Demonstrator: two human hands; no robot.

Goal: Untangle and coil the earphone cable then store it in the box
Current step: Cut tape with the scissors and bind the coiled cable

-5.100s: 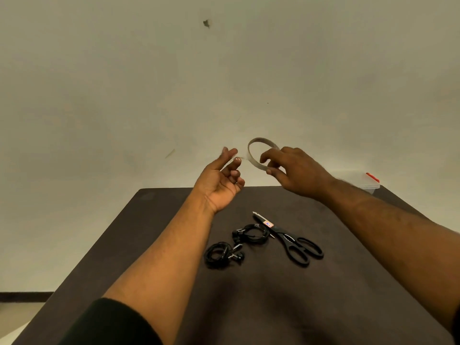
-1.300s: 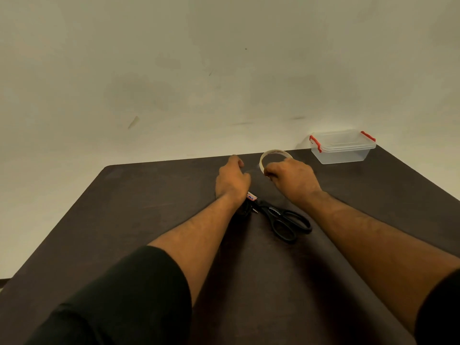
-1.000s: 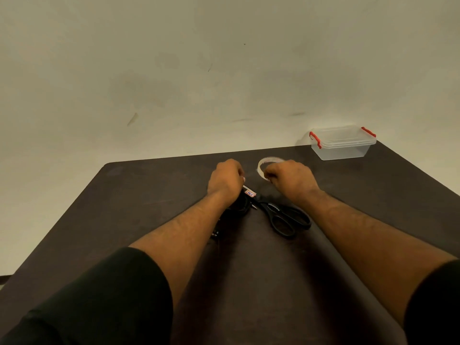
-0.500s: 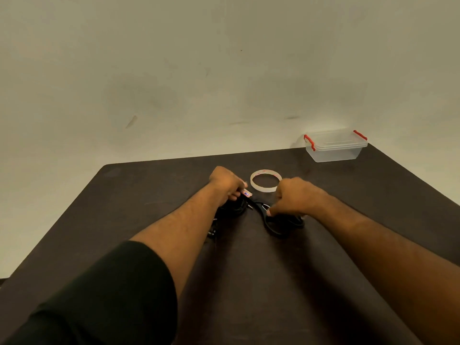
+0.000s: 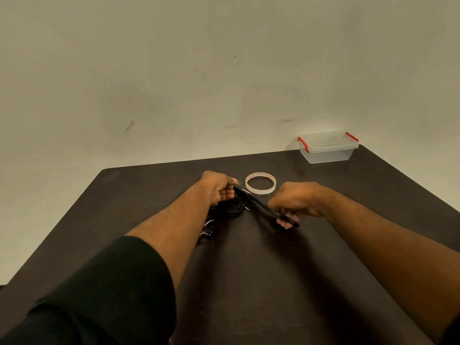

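Note:
A black coiled earphone cable (image 5: 230, 208) lies on the dark table (image 5: 249, 282), just under my left hand (image 5: 217, 187). More of the cable and its plugs (image 5: 207, 230) peek out beside my left forearm. My left hand's fingers are curled and pinch what looks like a pale end of tape, right at the scissors' blade tip. My right hand (image 5: 297, 201) grips the handles of the black scissors (image 5: 258, 205) and holds them slightly off the table. The clear box (image 5: 328, 150), with its lid on and red clips, stands at the far right corner.
A roll of clear tape (image 5: 260, 183) lies flat on the table just behind and between my hands. A plain wall rises behind the table's far edge.
My right hand set the tape roll down, took the scissors by the handles and lifted them. My left hand came down over the cable coil and stays at the blade tip.

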